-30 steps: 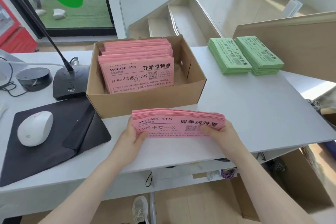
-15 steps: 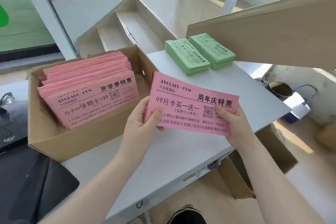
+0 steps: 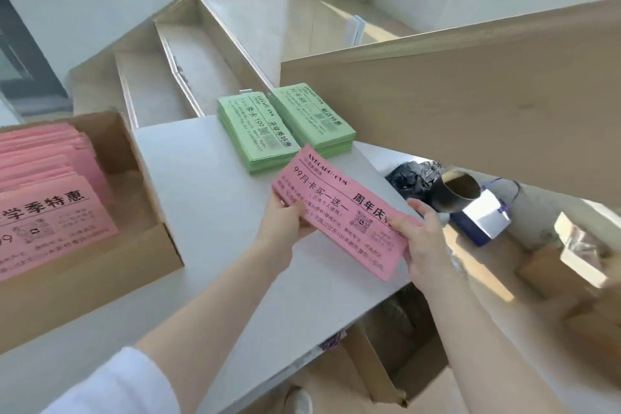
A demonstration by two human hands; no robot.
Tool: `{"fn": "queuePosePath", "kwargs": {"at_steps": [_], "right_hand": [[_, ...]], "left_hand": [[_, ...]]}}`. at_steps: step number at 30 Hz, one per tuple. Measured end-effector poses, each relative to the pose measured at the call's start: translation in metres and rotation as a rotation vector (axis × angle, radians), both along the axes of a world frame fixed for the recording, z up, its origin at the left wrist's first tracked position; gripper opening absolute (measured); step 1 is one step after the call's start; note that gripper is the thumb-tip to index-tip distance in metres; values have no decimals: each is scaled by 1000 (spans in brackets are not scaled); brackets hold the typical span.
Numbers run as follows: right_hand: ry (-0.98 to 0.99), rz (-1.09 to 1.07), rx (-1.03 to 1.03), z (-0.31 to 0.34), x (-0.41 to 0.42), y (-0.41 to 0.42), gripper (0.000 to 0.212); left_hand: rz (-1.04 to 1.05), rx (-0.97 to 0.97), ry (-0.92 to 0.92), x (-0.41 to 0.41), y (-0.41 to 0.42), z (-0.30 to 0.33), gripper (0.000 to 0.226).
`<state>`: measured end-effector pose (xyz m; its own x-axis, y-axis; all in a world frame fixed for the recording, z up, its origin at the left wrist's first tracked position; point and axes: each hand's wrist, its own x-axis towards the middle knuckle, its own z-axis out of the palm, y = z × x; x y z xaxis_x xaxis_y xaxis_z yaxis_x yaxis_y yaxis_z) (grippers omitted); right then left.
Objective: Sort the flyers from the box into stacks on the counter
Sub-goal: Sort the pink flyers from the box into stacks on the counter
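Note:
A bundle of pink flyers (image 3: 339,208) hangs over the right part of the grey counter (image 3: 208,191), turned slantwise. My left hand (image 3: 282,225) grips its near-left end and my right hand (image 3: 423,242) grips its right end, thumb on top. Just beyond the bundle, two stacks of green flyers (image 3: 258,138) (image 3: 316,118) lie side by side on the counter. At the left stands the cardboard box (image 3: 111,265) with more pink flyers (image 3: 50,212) leaning inside.
A tall wooden panel (image 3: 470,104) rises right behind the green stacks. The counter's right edge drops to the floor, where a black bag (image 3: 410,175), a cardboard tube (image 3: 460,191), a blue-white box (image 3: 484,218) and cartons lie. Steps run behind the counter.
Both hands lifted the pink bundle off the counter's front edge and carried it right and farther back, turning it slantwise toward the green stacks. The view swung right.

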<state>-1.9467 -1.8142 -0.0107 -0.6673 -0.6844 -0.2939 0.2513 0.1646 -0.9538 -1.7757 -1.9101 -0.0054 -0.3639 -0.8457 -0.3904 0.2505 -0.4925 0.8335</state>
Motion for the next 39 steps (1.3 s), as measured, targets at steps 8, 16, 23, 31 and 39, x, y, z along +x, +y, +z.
{"fn": "queuePosePath", "kwargs": {"at_steps": [8,16,23,31,39], "right_hand": [[504,420,383,-1,-62,-13,31],[694,558,439,-3,-74,-32,37],[549,563,362,8,-72,-75,46],[449,583,271,2,-78,-90,36],[581,534,335,8,-77,-85,37]], "left_hand": [[-198,9,-287,-67,-39,-3,37],[-69,-151,-297,-79,-32,-8,53],[-124,-140,-94,-90,-1,-23,42],[-118,-73,-22,-101,3,-29,51],[-169,-111,-98,-90,4,-12,38]]}}
